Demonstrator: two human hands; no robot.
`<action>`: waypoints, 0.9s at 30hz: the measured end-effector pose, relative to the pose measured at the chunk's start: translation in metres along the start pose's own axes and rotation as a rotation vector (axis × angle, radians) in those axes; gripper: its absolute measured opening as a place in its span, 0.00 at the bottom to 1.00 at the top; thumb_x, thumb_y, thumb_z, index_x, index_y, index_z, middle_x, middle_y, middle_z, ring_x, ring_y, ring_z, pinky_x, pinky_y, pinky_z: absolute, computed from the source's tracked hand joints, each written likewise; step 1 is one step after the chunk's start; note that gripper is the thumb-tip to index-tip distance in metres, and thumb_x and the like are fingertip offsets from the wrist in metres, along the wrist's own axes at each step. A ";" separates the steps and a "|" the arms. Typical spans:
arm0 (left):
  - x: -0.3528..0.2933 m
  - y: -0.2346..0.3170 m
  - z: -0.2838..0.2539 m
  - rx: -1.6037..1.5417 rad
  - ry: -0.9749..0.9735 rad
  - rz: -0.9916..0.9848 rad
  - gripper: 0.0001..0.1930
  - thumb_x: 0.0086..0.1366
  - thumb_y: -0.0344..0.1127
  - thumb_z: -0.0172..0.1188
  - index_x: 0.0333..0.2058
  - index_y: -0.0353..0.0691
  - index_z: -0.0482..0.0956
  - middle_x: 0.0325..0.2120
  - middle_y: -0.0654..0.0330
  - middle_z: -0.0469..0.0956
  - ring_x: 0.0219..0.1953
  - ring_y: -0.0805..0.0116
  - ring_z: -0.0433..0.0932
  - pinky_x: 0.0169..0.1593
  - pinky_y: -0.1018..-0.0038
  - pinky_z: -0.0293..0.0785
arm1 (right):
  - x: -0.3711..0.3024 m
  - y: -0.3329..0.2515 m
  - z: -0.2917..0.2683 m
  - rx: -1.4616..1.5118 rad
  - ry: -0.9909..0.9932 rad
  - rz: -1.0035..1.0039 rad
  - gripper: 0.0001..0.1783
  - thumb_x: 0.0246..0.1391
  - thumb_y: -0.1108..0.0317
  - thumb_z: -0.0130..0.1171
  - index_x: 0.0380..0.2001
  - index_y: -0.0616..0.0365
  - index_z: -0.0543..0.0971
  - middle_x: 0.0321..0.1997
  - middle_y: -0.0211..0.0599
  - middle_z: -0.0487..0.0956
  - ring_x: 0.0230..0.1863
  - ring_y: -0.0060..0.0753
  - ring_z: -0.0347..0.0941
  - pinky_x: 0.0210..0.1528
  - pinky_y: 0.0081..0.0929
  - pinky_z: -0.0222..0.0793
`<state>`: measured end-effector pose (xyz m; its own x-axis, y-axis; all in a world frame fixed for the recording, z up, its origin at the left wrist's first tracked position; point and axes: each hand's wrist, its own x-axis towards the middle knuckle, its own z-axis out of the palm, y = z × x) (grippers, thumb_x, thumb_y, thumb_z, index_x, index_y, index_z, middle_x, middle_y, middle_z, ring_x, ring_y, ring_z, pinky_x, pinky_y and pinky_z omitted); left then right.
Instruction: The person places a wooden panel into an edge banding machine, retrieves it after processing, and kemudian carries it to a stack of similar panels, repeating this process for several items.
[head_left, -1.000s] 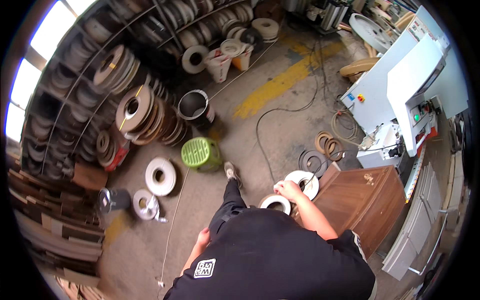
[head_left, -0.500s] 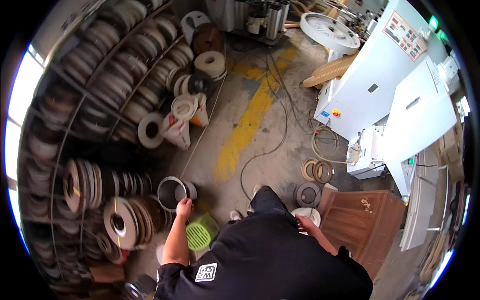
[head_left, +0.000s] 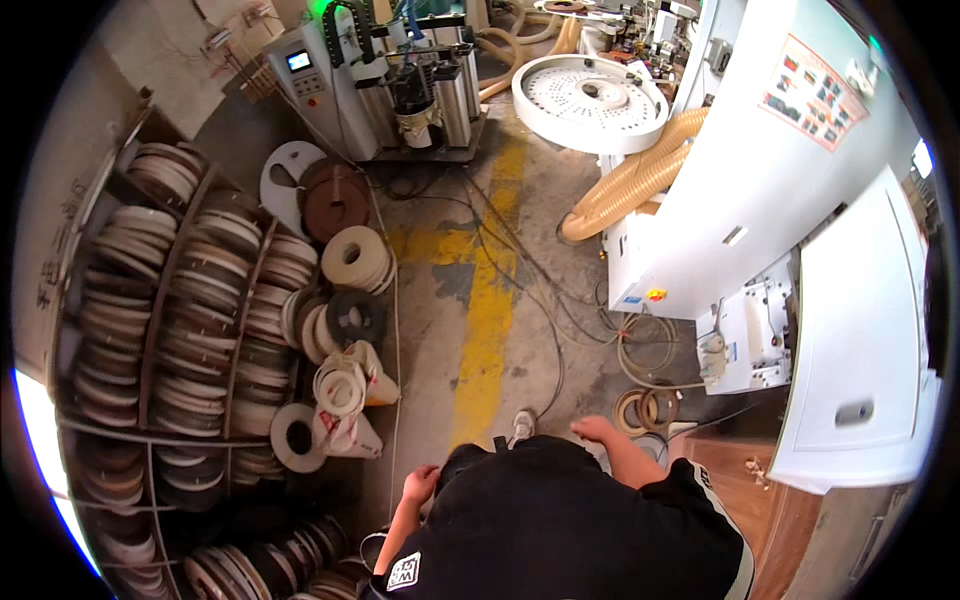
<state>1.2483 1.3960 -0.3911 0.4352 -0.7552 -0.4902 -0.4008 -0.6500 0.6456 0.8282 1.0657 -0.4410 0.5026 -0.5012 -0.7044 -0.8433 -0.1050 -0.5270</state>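
Observation:
My left hand [head_left: 421, 484] hangs by the left side of my black shirt, fingers loosely curled, with nothing seen in it. In front of my right side, my right hand [head_left: 592, 429] is held with its fingers drawn in and no object showing. Brown rings of edging band [head_left: 640, 409] lie on the floor to the right, beyond that hand. Closest on the left stand a white bag [head_left: 350, 432] with a pale roll [head_left: 339, 388] on top, and a grey-white roll [head_left: 298, 437] leaning beside it. One light shoe [head_left: 522, 425] shows ahead of me.
A rack [head_left: 150, 430] packed with banding rolls runs along the left. Cables [head_left: 545, 290] cross the floor over a yellow line [head_left: 487, 340]. A white machine cabinet [head_left: 720, 220], tan hoses [head_left: 640, 180] and a round white turntable [head_left: 590, 100] stand right and ahead; a brown panel [head_left: 720, 460] is near right.
I have moved forward and my view has lifted toward the far machines. The green basket and metal cylinder near my left hand have dropped from sight. My right hand is away from the white disc.

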 end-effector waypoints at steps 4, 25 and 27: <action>0.051 -0.031 -0.008 -0.408 0.136 -0.281 0.16 0.64 0.44 0.57 0.36 0.36 0.84 0.30 0.56 0.84 0.34 0.64 0.83 0.41 0.64 0.77 | 0.072 -0.103 -0.105 0.375 0.150 -0.032 0.24 0.54 0.46 0.57 0.25 0.58 0.83 0.24 0.35 0.82 0.28 0.33 0.78 0.33 0.32 0.72; 0.762 0.282 -0.349 -0.213 -0.098 0.049 0.14 0.65 0.40 0.56 0.39 0.34 0.81 0.24 0.60 0.79 0.25 0.72 0.78 0.33 0.73 0.75 | 0.401 -0.186 -0.229 0.150 0.428 0.071 0.15 0.60 0.58 0.53 0.34 0.54 0.84 0.29 0.34 0.82 0.36 0.36 0.78 0.42 0.36 0.74; 0.799 0.346 -0.363 -0.185 -0.072 0.093 0.14 0.66 0.39 0.56 0.39 0.33 0.80 0.24 0.60 0.79 0.25 0.72 0.78 0.33 0.73 0.75 | 0.446 -0.200 -0.231 1.062 0.373 0.135 0.15 0.59 0.58 0.55 0.36 0.56 0.84 0.34 0.34 0.83 0.37 0.35 0.79 0.40 0.35 0.72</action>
<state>1.7503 0.5982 -0.3473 0.3417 -0.8195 -0.4600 -0.2791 -0.5558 0.7830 1.1772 0.6644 -0.5395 0.1816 -0.6963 -0.6944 -0.2088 0.6627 -0.7192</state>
